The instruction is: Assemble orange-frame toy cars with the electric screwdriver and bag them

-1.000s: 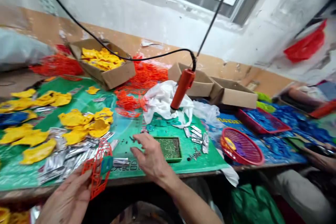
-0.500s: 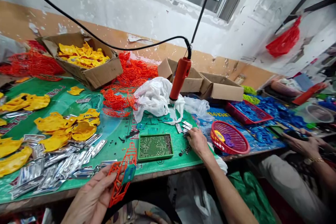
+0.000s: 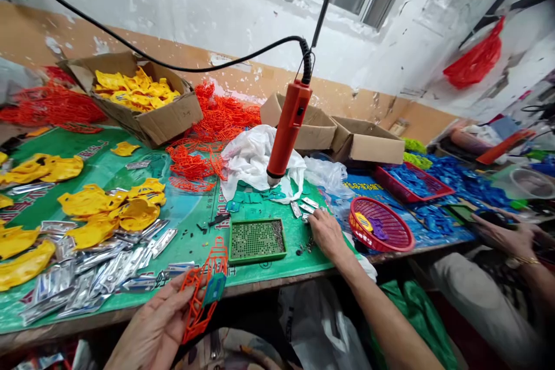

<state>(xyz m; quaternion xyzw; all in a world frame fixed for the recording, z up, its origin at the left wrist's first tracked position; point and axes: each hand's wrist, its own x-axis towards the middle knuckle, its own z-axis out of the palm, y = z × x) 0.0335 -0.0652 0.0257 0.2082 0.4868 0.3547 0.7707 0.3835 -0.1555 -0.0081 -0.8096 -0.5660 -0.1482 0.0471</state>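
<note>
My left hand (image 3: 162, 315) is closed on an orange lattice plastic frame (image 3: 193, 324) just off the table's front edge. A teal piece (image 3: 214, 289) sits on that frame. Out over the table, my right hand (image 3: 326, 232) has its fingers bent down at the small silvery plates (image 3: 296, 210); whether one is between the fingertips is hidden. Small dark screws (image 3: 300, 251) lie beside that hand. Between both hands is a green tray (image 3: 257, 258) with a perforated plate and tiny metal parts. An orange electric screwdriver (image 3: 287, 133) hangs tip-down above the table.
Yellow plastic shells (image 3: 89, 201) and silver strips (image 3: 124, 272) cover the left. Behind stand a cardboard box (image 3: 167, 121) of yellow parts, orange frames (image 3: 228, 115) and a white bag (image 3: 247, 156). A red basket (image 3: 401, 237) is at right, near another person's hands (image 3: 505, 237).
The hanging screwdriver has swung, its tip now lower and further left. My right hand stays at the silvery plates, and my left hand keeps hold of the orange frame.
</note>
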